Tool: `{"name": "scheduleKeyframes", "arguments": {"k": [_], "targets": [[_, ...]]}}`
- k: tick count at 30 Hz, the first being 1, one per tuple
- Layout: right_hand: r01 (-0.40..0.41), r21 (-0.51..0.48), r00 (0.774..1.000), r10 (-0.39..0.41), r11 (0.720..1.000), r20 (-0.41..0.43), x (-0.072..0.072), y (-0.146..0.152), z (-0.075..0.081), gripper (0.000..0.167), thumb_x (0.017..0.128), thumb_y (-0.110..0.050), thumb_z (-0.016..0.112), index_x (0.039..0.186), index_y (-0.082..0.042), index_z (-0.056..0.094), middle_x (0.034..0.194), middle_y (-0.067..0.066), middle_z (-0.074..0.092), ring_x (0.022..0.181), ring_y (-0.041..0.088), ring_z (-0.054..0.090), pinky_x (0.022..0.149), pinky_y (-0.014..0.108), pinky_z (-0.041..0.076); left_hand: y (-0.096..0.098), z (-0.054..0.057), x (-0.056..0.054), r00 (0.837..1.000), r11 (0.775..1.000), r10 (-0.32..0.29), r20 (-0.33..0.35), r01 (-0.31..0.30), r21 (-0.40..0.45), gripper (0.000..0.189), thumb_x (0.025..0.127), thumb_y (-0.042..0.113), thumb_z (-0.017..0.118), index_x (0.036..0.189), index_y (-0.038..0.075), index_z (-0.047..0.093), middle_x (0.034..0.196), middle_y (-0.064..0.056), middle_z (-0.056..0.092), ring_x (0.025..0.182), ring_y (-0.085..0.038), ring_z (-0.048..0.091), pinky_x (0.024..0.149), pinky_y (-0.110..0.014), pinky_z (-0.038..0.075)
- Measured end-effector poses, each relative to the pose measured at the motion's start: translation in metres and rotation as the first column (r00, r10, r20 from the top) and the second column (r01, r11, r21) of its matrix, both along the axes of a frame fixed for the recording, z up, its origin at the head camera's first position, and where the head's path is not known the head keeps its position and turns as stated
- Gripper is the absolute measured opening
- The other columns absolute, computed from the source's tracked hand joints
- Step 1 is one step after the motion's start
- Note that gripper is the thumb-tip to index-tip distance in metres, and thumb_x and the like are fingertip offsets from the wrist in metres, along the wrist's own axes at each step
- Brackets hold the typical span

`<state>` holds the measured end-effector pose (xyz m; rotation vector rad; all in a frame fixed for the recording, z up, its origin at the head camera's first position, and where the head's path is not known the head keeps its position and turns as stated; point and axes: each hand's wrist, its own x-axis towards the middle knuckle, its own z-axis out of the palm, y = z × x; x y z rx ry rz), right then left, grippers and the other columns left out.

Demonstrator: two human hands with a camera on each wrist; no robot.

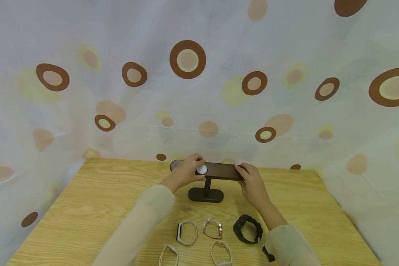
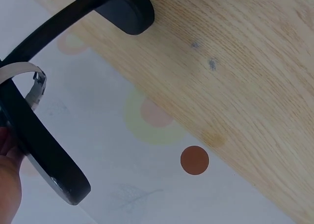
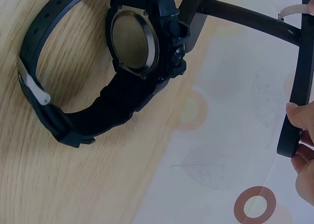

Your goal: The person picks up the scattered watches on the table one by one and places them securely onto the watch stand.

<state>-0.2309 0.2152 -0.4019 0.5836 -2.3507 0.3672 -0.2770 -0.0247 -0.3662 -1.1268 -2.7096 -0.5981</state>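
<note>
A dark brown watch stand (image 1: 221, 171) has a long horizontal bar on a post and an oval base. Around its bar, left of the middle, sits a wristwatch (image 1: 202, 169) with a white round face. My left hand (image 1: 186, 171) pinches this watch, fingers above and thumb below. In the left wrist view its pale metallic band (image 2: 35, 89) loops under the bar, partly apart from it. At the bar's right end, my right hand (image 1: 255, 188) grips the stand, thumb and fingers on opposite sides, as the right wrist view also shows.
In front of the stand lie a black chunky watch (image 1: 240, 224), a white band with a dark screen (image 1: 178, 232), a small rose-gold watch (image 1: 220, 232) and more pale-strapped watches. Another black piece (image 1: 268, 255) is partly under my right sleeve. Patterned cloth hangs behind the wooden table (image 1: 119, 192).
</note>
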Motion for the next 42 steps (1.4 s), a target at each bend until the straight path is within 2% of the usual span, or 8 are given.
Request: {"name": "scheduleKeyframes", "arguments": {"k": [4,12,17,21,27,30,37,42], "targets": [[-0.002,-0.004,1.0,0.002,1.0,-0.006,-0.001,0.0,0.0,0.045,0.069,0.011,0.074,0.112,0.006,0.063,0.107,0.02,0.058,0.104,0.036,0.054,0.088,0.044,0.051,0.002,-0.003,0.002,0.999,0.999,0.033,-0.019,-0.033,0.0,0.056,0.081,0.023,0.072,0.125,-0.005,0.053,0.124,-0.017,0.05,0.113,-0.029,0.052,0.09,-0.034,0.051],[-0.006,-0.01,1.0,0.007,1.0,0.014,-0.001,0.002,0.0,0.045,0.07,0.01,0.073,0.114,0.006,0.062,0.109,0.02,0.057,0.106,0.037,0.053,0.09,0.045,0.05,0.007,-0.01,0.009,0.983,0.997,0.075,-0.168,-0.079,-0.017,0.055,0.081,0.026,0.072,0.124,-0.003,0.053,0.122,-0.019,0.053,0.115,-0.032,0.051,0.095,-0.038,0.049],[0.005,-0.007,1.0,-0.004,1.0,0.025,0.0,0.003,0.001,0.045,0.071,0.01,0.073,0.115,0.007,0.061,0.11,0.021,0.057,0.107,0.039,0.052,0.09,0.046,0.05,0.005,-0.013,0.013,0.976,0.997,0.073,-0.207,-0.064,0.05,0.055,0.082,0.027,0.071,0.125,-0.003,0.052,0.125,-0.021,0.05,0.119,-0.033,0.048,0.095,-0.039,0.048],[0.008,-0.01,0.999,-0.008,1.0,0.038,0.002,0.003,0.003,0.045,0.072,0.01,0.072,0.115,0.008,0.06,0.11,0.022,0.056,0.106,0.04,0.052,0.089,0.048,0.05,0.001,-0.016,0.014,0.957,0.989,0.087,-0.277,-0.05,0.139,0.048,0.082,0.022,0.071,0.121,-0.001,0.056,0.125,-0.021,0.05,0.118,-0.033,0.049,0.094,-0.039,0.049],[0.019,-0.014,0.996,-0.018,1.0,0.093,0.003,0.002,0.006,0.045,0.074,0.008,0.072,0.117,0.009,0.058,0.113,0.025,0.054,0.108,0.042,0.049,0.088,0.05,0.049,-0.004,-0.017,0.018,0.896,0.974,0.102,-0.431,-0.003,0.225,0.041,0.08,0.021,0.074,0.112,-0.001,0.062,0.12,-0.019,0.054,0.113,-0.031,0.054,0.093,-0.038,0.05],[0.022,-0.021,0.993,-0.019,1.0,0.12,0.004,0.002,0.006,0.047,0.074,0.005,0.073,0.118,0.01,0.057,0.115,0.026,0.052,0.108,0.042,0.049,0.088,0.051,0.049,-0.006,-0.02,0.021,0.86,0.966,0.15,-0.488,-0.023,0.258,0.039,0.078,0.022,0.075,0.108,0.001,0.064,0.117,-0.017,0.056,0.11,-0.03,0.056,0.092,-0.038,0.051],[0.022,-0.022,0.995,-0.02,1.0,0.101,0.008,0.002,0.006,0.05,0.072,0.0,0.076,0.118,0.006,0.059,0.119,0.028,0.05,0.112,0.045,0.045,0.092,0.057,0.043,-0.016,-0.027,0.027,0.781,0.917,0.289,-0.554,-0.06,0.394,0.033,0.074,0.015,0.078,0.102,0.002,0.066,0.11,-0.014,0.061,0.103,-0.028,0.059,0.09,-0.039,0.052],[-0.032,-0.04,0.999,0.033,0.999,0.022,0.013,-0.005,0.01,0.053,0.07,-0.001,0.078,0.119,0.004,0.059,0.123,0.028,0.049,0.115,0.045,0.044,0.092,0.059,0.042,-0.024,-0.029,0.031,0.725,0.884,0.361,-0.587,-0.067,0.462,0.034,0.07,0.009,0.079,0.101,0.001,0.067,0.104,-0.015,0.062,0.098,-0.028,0.06,0.084,-0.038,0.054]]}}
